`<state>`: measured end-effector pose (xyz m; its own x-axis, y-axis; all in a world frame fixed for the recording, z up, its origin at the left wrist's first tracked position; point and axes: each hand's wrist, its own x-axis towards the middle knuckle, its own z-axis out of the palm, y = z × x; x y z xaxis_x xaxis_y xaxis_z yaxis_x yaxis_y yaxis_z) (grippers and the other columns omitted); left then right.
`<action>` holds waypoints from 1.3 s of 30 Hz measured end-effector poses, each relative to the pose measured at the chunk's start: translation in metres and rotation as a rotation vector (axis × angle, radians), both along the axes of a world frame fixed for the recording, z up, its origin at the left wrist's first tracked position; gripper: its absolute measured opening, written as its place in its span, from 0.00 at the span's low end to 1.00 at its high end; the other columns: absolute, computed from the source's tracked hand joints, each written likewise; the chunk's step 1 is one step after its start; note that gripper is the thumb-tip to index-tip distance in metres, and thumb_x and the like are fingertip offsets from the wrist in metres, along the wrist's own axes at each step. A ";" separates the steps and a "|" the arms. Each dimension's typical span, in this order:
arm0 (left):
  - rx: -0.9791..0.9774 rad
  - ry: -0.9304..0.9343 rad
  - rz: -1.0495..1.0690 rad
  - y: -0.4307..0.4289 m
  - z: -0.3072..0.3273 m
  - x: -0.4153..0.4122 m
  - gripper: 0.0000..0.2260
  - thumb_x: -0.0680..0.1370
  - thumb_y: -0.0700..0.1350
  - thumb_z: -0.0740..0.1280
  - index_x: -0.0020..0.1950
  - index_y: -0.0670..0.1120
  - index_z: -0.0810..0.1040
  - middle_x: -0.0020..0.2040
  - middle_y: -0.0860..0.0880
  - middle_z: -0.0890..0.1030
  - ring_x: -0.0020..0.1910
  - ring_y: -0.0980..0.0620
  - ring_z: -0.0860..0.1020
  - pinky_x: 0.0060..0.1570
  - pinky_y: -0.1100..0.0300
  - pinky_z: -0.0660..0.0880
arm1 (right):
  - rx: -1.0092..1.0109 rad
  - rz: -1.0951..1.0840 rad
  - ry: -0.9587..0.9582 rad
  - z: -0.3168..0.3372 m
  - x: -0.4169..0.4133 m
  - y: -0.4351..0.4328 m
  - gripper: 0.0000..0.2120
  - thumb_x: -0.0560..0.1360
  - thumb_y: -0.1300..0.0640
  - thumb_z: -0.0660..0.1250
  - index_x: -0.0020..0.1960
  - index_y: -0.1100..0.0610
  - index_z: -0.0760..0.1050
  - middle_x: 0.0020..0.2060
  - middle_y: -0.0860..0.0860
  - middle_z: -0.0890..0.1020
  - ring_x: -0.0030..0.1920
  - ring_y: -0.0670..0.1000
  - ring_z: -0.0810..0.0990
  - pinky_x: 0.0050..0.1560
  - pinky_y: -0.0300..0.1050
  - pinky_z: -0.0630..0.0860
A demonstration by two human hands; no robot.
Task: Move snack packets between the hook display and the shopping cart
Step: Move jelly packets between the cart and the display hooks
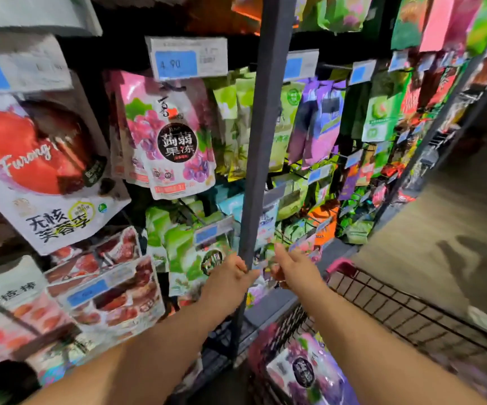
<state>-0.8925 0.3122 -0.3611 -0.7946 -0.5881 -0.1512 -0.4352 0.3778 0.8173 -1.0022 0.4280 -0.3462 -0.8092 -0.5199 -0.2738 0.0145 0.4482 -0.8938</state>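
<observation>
As both arms reached for the low row of the wire hook display (300, 168), my left hand (230, 276) was curled beside the dark upright metal post (261, 141), fingertips pinching a small pale blurred packet (264, 266). My right hand (291, 267) met it opposite, thumb raised; its hold could not be determined. Judged purpose: steadying the packet at its hook. One purple grape-printed pouch (303, 372) lay in the red-rimmed wire shopping cart (342, 265).

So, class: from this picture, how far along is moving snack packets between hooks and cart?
Done: a purple grape packet lies in the shopping cart. In hand: left hand and right hand reach low beside the dark post; their grip is blurred. Left: similar grape packets hang on hooks above.
</observation>
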 end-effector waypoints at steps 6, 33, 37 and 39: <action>-0.402 -0.262 -0.401 0.053 -0.069 -0.016 0.16 0.76 0.58 0.67 0.57 0.49 0.72 0.52 0.49 0.75 0.52 0.49 0.74 0.48 0.56 0.71 | 0.142 -0.200 -0.115 -0.073 -0.006 0.092 0.27 0.82 0.44 0.57 0.56 0.70 0.76 0.37 0.57 0.77 0.33 0.52 0.72 0.31 0.39 0.68; -0.462 -0.337 -0.413 0.081 -0.130 -0.003 0.18 0.79 0.57 0.61 0.69 0.61 0.68 0.68 0.53 0.67 0.63 0.50 0.71 0.56 0.54 0.71 | 0.379 -0.446 -0.740 -0.295 0.035 0.153 0.18 0.77 0.43 0.66 0.37 0.55 0.70 0.34 0.51 0.74 0.32 0.50 0.73 0.39 0.40 0.73; -0.452 -0.341 -0.403 0.081 -0.134 -0.002 0.18 0.78 0.58 0.61 0.68 0.62 0.68 0.69 0.53 0.67 0.63 0.50 0.71 0.57 0.53 0.73 | 0.330 -0.507 -0.755 -0.308 0.033 0.146 0.25 0.69 0.35 0.71 0.47 0.58 0.77 0.39 0.54 0.80 0.35 0.53 0.77 0.44 0.45 0.76; -0.445 -0.342 -0.399 0.080 -0.135 -0.002 0.18 0.78 0.59 0.61 0.67 0.62 0.68 0.69 0.53 0.67 0.63 0.50 0.72 0.57 0.53 0.73 | 0.257 -0.478 -0.790 -0.311 0.033 0.142 0.16 0.74 0.42 0.70 0.45 0.56 0.78 0.36 0.51 0.80 0.34 0.51 0.78 0.42 0.42 0.77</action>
<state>-0.8947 0.3926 -0.4958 -0.9137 -0.3249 -0.2442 -0.3991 0.8304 0.3887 -0.9688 0.5701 -0.6575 -0.4526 -0.0304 -0.8912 0.8035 0.4196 -0.4224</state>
